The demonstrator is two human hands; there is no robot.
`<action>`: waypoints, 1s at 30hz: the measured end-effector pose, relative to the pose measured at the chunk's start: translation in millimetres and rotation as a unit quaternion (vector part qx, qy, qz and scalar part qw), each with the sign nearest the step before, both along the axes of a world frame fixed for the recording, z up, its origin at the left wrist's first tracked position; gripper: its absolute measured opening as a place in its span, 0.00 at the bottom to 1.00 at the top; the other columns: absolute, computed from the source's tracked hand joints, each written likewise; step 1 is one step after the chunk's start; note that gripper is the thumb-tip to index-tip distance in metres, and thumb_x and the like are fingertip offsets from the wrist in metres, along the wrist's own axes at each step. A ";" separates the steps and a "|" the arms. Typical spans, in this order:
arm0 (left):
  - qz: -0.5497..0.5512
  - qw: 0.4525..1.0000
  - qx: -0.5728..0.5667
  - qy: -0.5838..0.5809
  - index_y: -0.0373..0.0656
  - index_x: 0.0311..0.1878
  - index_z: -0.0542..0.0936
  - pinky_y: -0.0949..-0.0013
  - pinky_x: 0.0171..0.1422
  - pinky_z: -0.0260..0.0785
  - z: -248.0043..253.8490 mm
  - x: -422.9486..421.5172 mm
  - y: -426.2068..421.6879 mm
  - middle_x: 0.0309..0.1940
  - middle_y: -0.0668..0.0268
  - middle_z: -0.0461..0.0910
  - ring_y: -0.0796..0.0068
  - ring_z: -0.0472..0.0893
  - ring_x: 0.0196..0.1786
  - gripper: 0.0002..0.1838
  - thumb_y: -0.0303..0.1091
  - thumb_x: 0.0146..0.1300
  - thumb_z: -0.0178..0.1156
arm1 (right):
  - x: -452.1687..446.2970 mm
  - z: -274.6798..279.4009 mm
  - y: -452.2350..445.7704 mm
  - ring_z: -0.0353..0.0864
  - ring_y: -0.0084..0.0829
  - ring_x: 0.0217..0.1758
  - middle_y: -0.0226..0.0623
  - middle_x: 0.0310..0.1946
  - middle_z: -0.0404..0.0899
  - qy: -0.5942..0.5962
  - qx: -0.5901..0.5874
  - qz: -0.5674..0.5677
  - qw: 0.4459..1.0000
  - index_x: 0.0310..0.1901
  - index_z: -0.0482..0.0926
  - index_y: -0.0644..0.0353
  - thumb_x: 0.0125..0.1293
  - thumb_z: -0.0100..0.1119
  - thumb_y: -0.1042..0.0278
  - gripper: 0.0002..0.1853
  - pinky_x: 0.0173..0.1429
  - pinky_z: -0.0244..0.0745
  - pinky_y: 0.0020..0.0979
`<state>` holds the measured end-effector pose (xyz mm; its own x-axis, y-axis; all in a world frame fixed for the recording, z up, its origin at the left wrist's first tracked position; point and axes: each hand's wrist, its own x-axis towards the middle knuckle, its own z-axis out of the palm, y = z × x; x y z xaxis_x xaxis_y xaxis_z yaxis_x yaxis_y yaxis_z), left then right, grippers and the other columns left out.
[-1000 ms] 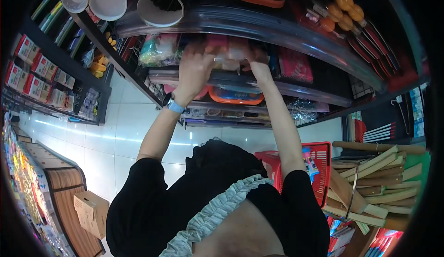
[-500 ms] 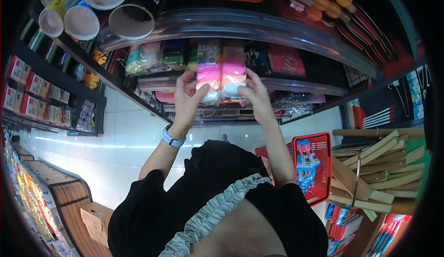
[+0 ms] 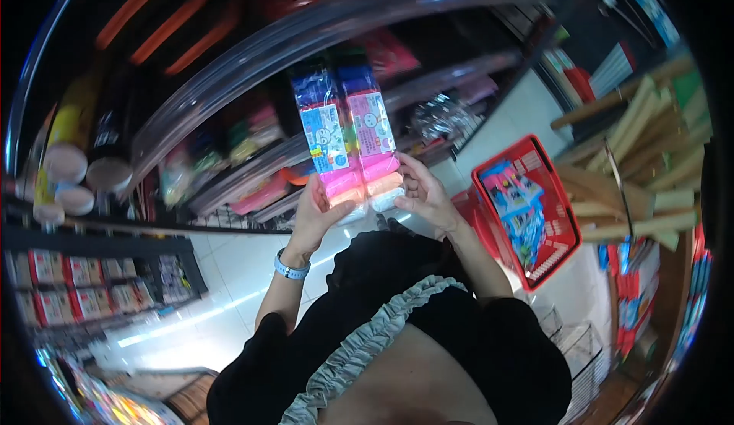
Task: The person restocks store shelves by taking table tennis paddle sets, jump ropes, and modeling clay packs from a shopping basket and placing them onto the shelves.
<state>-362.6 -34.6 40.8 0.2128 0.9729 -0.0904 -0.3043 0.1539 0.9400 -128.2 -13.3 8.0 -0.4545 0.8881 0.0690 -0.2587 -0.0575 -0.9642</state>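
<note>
Clear packs [image 3: 326, 131], two side by side, are in both hands, in front of the shelf rack [image 3: 321, 27]. Rack spans most of the upper view. Red basket [image 3: 553, 215] is right of the person, blue-and-pink packets [image 3: 516, 196] inside. Packs run blue and red at far end, then pink, peach, white at near end. Left hand [image 3: 315, 215] grips left pack's near end, right hand [image 3: 426, 199] the other's. Light-blue wristband [image 3: 292, 266] on left wrist. Labels [image 3: 372, 123]: left bluish, right pink.
</note>
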 end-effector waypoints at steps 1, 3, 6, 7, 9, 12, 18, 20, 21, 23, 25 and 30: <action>-0.022 1.000 0.001 0.019 0.38 0.61 0.62 0.69 0.63 0.66 -0.8 10.9 5.1 0.55 0.62 0.73 0.74 0.74 0.58 0.31 0.21 0.55 0.65 | 14.3 -0.9 -5.1 0.73 0.24 0.54 0.37 0.58 0.67 0.005 -0.010 -0.010 1.000 0.71 0.51 0.62 0.59 0.64 0.72 0.42 0.54 0.69 0.25; -0.074 0.997 0.001 0.038 0.38 0.60 0.63 0.69 0.63 0.66 0.8 38.2 14.4 0.54 0.62 0.73 0.74 0.75 0.57 0.30 0.20 0.55 0.64 | 46.8 -6.9 -16.2 0.72 0.26 0.58 0.37 0.59 0.65 -0.008 -0.011 -0.037 0.999 0.71 0.49 0.62 0.59 0.63 0.74 0.42 0.56 0.69 0.25; -0.152 0.987 -0.007 0.048 0.38 0.57 0.64 0.69 0.62 0.67 -5.6 88.6 29.2 0.53 0.62 0.74 0.74 0.75 0.56 0.27 0.19 0.56 0.63 | 93.0 -14.5 -36.0 0.72 0.23 0.55 0.37 0.59 0.67 -0.015 -0.023 -0.107 0.994 0.71 0.50 0.62 0.59 0.64 0.73 0.42 0.53 0.69 0.24; -0.180 0.982 -0.014 0.056 0.37 0.57 0.65 0.69 0.61 0.67 -8.3 105.2 33.5 0.52 0.62 0.74 0.74 0.75 0.56 0.26 0.19 0.56 0.63 | 107.2 -15.3 -45.5 0.73 0.23 0.54 0.37 0.59 0.67 -0.013 -0.037 -0.136 0.990 0.71 0.50 0.62 0.59 0.64 0.72 0.42 0.52 0.69 0.24; -0.231 0.970 -0.021 0.076 0.37 0.59 0.64 0.70 0.61 0.67 -19.4 137.8 41.1 0.53 0.62 0.75 0.75 0.76 0.55 0.28 0.18 0.56 0.63 | 133.6 -17.0 -64.6 0.73 0.23 0.53 0.37 0.59 0.67 -0.008 -0.060 -0.181 0.982 0.71 0.51 0.62 0.59 0.64 0.72 0.42 0.52 0.70 0.24; -0.318 0.941 -0.070 0.086 0.38 0.63 0.62 0.71 0.61 0.67 -27.9 192.8 52.7 0.54 0.62 0.75 0.75 0.75 0.56 0.32 0.18 0.56 0.63 | 166.0 -42.4 -95.8 0.74 0.23 0.52 0.38 0.60 0.67 -0.019 -0.091 -0.297 0.950 0.71 0.50 0.62 0.61 0.63 0.71 0.41 0.50 0.71 0.24; -0.483 0.861 -0.107 0.115 0.38 0.64 0.65 0.73 0.58 0.69 -77.3 294.7 83.1 0.53 0.65 0.76 0.77 0.76 0.55 0.28 0.28 0.61 0.60 | 212.9 -89.2 -130.3 0.74 0.27 0.55 0.40 0.56 0.71 0.065 -0.172 -0.425 0.886 0.70 0.54 0.61 0.62 0.63 0.69 0.38 0.53 0.74 0.27; -0.512 0.842 -0.112 0.125 0.39 0.60 0.70 0.74 0.55 0.71 -89.1 326.9 94.5 0.51 0.66 0.78 0.79 0.77 0.53 0.24 0.33 0.62 0.60 | 230.4 -99.4 -128.0 0.75 0.26 0.54 0.39 0.53 0.74 0.093 -0.204 -0.442 0.868 0.70 0.54 0.62 0.62 0.63 0.68 0.37 0.50 0.74 0.26; -0.514 0.835 -0.136 0.145 0.39 0.62 0.69 0.71 0.58 0.70 -93.8 340.4 99.8 0.53 0.65 0.77 0.76 0.76 0.55 0.25 0.34 0.63 0.59 | 236.4 -102.4 -124.3 0.79 0.25 0.46 0.38 0.49 0.77 0.105 -0.186 -0.470 0.857 0.69 0.55 0.63 0.62 0.62 0.66 0.37 0.43 0.75 0.23; -0.513 0.827 -0.155 0.169 0.40 0.61 0.70 0.72 0.55 0.71 -108.9 366.4 109.9 0.52 0.67 0.77 0.78 0.76 0.54 0.23 0.36 0.64 0.58 | 255.1 -121.8 -118.3 0.80 0.24 0.40 0.39 0.48 0.77 0.037 -0.211 -0.486 0.847 0.69 0.55 0.63 0.62 0.63 0.65 0.38 0.39 0.75 0.23; -0.499 0.833 -0.168 0.169 0.40 0.62 0.69 0.71 0.53 0.72 -139.0 388.2 118.9 0.52 0.67 0.77 0.78 0.76 0.53 0.24 0.39 0.65 0.57 | 272.1 -137.7 -107.5 0.81 0.24 0.32 0.43 0.48 0.77 0.001 -0.222 -0.506 0.834 0.69 0.55 0.64 0.61 0.64 0.61 0.39 0.34 0.76 0.23; -0.428 0.818 -0.080 0.376 0.41 0.63 0.68 0.70 0.46 0.74 -192.3 388.1 127.6 0.47 0.65 0.77 0.74 0.77 0.49 0.26 0.40 0.64 0.58 | 292.1 -191.9 -80.5 0.80 0.32 0.45 0.45 0.55 0.74 -0.220 -0.265 -0.479 0.807 0.70 0.55 0.56 0.59 0.61 0.58 0.39 0.45 0.76 0.28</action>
<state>25.6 93.0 -151.5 0.6359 0.4596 -0.6200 0.6341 0.1468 0.7592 163.9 -93.8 -183.9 0.5825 0.6978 -0.4170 -0.0681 -0.4693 -0.8804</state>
